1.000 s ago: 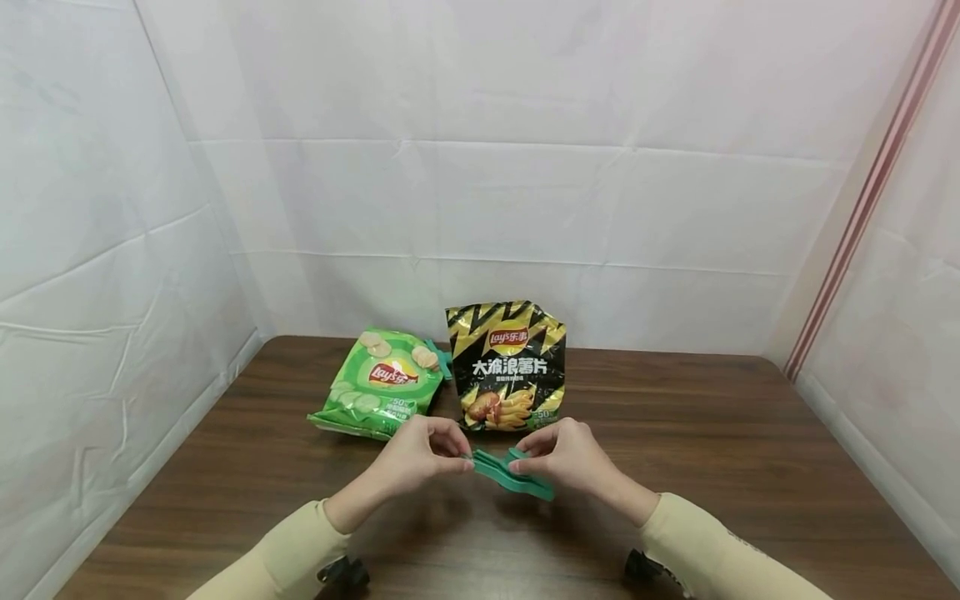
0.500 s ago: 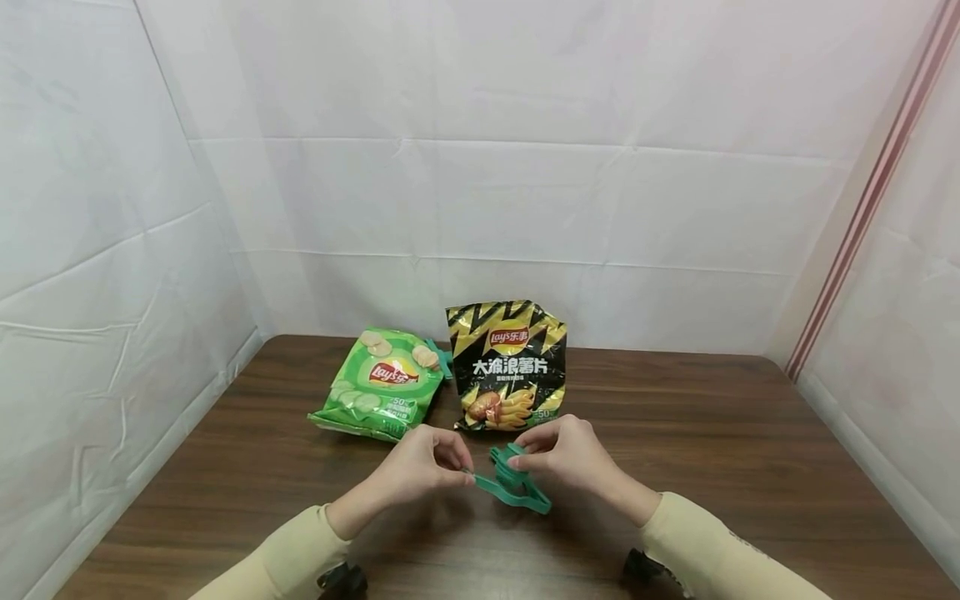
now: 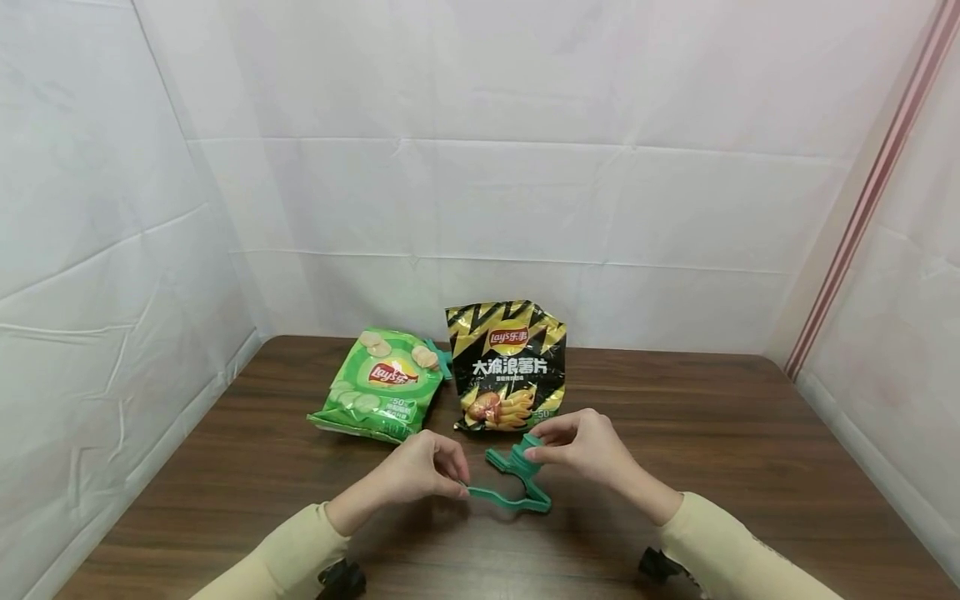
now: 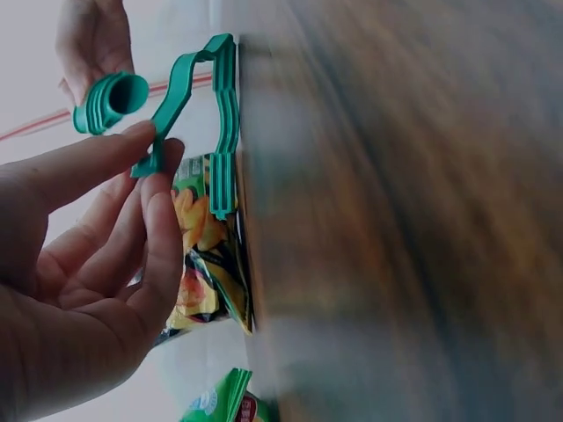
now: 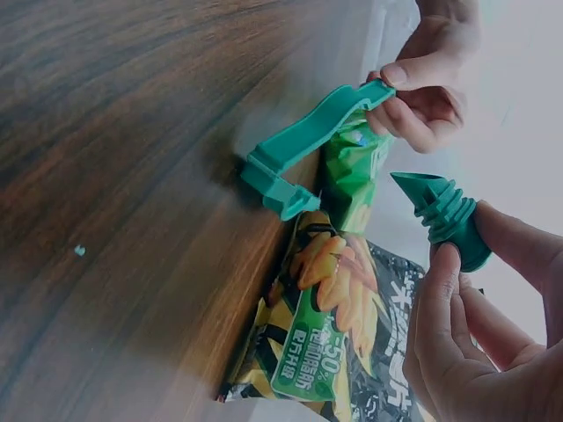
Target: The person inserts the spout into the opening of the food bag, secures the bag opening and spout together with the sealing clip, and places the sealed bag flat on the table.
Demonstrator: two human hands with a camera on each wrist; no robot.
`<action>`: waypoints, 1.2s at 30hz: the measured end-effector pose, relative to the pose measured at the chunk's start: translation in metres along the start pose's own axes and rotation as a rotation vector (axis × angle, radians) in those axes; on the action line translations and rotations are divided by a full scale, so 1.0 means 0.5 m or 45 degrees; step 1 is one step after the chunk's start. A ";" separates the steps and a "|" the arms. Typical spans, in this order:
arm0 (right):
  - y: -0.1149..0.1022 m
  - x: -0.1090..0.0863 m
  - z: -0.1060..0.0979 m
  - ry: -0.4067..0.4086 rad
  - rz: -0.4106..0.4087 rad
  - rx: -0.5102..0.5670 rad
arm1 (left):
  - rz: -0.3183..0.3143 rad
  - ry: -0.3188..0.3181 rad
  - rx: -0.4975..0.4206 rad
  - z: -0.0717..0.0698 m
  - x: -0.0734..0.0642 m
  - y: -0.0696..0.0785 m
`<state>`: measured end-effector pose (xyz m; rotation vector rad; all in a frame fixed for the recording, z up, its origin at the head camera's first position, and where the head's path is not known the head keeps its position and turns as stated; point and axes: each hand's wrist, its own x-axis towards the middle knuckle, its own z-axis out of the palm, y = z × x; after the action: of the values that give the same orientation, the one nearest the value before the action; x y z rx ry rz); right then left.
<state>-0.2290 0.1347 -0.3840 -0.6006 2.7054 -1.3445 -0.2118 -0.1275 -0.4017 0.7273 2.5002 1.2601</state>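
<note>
My left hand (image 3: 423, 471) pinches one end of a green bag clip (image 3: 536, 503) between thumb and fingertips. The clip is spread apart at its hinge, low over the table; in the right wrist view its bent arm (image 5: 303, 132) shows plainly. My right hand (image 3: 588, 447) holds a green threaded pouring spout (image 5: 446, 215) with a slanted tip. In the left wrist view the spout's round hollow opening (image 4: 128, 93) shows, apart from the clip. Behind the hands stands a black and yellow chip bag (image 3: 510, 367), its top corner cut.
A green chip bag (image 3: 382, 383) lies at the left, with another green clip (image 3: 441, 360) partly seen at its upper right edge. The brown wooden table (image 3: 697, 450) is bounded by white curtains (image 3: 525, 200). A tiny pale scrap (image 5: 79, 251) lies on the table.
The clip has spread open, its near arm swinging toward me with my left hand. My right hand has risen slightly to the right with the spout.
</note>
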 end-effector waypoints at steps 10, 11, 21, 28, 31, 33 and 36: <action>0.004 -0.005 -0.015 0.016 0.013 0.030 | -0.034 -0.198 -0.002 -0.004 0.003 -0.013; 0.005 -0.005 -0.017 0.019 0.014 0.038 | -0.039 -0.212 -0.010 -0.004 0.004 -0.013; 0.015 0.000 -0.027 0.020 0.007 0.065 | -0.085 -0.273 -0.086 0.001 0.004 -0.014; 0.017 0.004 -0.034 0.043 0.026 0.092 | -0.098 -0.263 -0.182 -0.001 0.002 -0.009; -0.013 -0.009 -0.043 0.048 0.038 0.093 | -0.105 -0.217 -0.146 -0.009 0.004 -0.007; -0.025 -0.015 -0.047 0.052 0.036 0.088 | -0.106 -0.168 -0.107 -0.019 0.005 -0.005; -0.019 -0.014 -0.049 0.065 0.047 0.087 | -0.106 -0.085 -0.054 -0.037 0.011 0.000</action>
<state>-0.2249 0.1504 -0.3623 -0.5148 2.6831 -1.4554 -0.2243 -0.1371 -0.3907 0.6379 2.4161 1.2358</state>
